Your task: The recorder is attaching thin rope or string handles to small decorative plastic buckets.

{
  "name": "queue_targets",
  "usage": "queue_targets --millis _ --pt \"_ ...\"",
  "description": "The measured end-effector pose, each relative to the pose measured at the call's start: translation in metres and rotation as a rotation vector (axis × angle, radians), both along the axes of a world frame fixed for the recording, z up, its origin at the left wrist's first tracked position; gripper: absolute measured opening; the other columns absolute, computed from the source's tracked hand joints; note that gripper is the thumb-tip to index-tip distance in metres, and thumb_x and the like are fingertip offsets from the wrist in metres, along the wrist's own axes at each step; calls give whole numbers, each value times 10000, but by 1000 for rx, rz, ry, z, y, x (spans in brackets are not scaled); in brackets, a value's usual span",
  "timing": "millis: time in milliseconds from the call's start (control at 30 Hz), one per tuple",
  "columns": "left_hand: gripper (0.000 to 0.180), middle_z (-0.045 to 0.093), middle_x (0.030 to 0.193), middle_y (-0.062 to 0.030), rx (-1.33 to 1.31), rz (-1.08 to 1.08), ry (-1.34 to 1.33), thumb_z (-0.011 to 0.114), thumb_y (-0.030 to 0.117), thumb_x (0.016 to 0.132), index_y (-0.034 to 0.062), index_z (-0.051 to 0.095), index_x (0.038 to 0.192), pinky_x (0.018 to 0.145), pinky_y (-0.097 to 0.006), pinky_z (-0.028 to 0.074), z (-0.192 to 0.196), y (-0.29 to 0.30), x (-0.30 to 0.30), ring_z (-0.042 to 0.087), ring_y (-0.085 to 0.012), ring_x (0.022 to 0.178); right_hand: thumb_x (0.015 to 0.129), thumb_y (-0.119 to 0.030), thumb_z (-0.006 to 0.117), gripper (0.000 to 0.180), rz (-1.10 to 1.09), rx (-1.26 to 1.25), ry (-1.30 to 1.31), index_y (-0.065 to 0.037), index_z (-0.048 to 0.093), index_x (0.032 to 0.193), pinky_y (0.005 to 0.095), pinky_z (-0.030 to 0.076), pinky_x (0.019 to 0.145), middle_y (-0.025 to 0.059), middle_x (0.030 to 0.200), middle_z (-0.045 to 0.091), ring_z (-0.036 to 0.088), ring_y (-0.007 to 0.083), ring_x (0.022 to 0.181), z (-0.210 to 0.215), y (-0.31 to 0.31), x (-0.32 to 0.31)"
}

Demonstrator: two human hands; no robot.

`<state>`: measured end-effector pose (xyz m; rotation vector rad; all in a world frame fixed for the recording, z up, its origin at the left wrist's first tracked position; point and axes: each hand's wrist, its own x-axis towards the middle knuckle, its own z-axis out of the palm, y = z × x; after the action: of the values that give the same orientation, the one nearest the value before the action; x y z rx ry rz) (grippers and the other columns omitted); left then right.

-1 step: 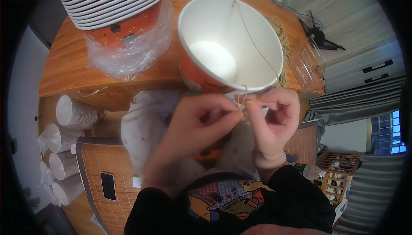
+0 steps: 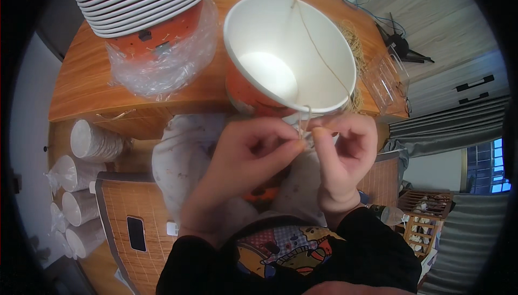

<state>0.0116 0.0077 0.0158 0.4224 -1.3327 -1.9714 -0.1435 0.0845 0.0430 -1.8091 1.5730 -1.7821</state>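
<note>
An orange paper bucket [image 2: 291, 52] with a white inside tilts toward me at the table's front edge. A thin tan string [image 2: 318, 49] runs from its far rim across the opening to the near right rim, and a loop of it stands up at the near rim. My left hand [image 2: 259, 146] pinches the string just below that loop between thumb and forefinger. Close beside it, my right hand [image 2: 345, 149] is also closed in a pinch on the string. The fingers partly hide the string's ends, so I cannot tell whether it is knotted.
At the left stands a tall stack of buckets [image 2: 145, 4] in clear plastic wrap [image 2: 162, 68]. A bundle of string [image 2: 353, 52] and a clear plastic holder [image 2: 386, 82] lie right of the bucket. White stacked buckets [image 2: 81, 206] lie beyond a bench holding a phone [image 2: 136, 234].
My right thumb and fingers have shifted slightly to the right, a little away from the left fingertips. The left hand and the bucket look the same.
</note>
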Motion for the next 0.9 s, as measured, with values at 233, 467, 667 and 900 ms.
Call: queue_targets --millis 233,467,667,900 --pt "79 425 592 123 3 37 -1 724 91 905 17 735 929 496 -197 235 -4 -2 -2 343 26 550 748 -2 813 296 -11 -14 334 -4 704 1022 279 508 682 120 970 681 647 190 795 4 11 -7" --pt "92 469 611 115 -38 38 11 710 95 915 10 732 942 502 -192 257 -8 -4 -2 367 27 565 742 9 811 249 -43 -41 457 -6 726 975 293 519 717 121 985 670 650 231 846 2 6 -7" --pt "116 510 629 99 -63 164 70 713 90 909 14 729 994 511 -181 295 -13 -3 -9 403 24 571 802 21 771 161 -40 55 343 -3 710 948 265 496 683 100 978 655 622 163 796 3 9 -6" --pt "137 468 593 98 -206 216 35 719 70 892 38 736 1024 492 -189 257 -16 -2 -12 371 25 547 864 10 714 88 61 108 162 6 689 948 233 440 638 92 973 630 534 115 711 -2 2 -7"
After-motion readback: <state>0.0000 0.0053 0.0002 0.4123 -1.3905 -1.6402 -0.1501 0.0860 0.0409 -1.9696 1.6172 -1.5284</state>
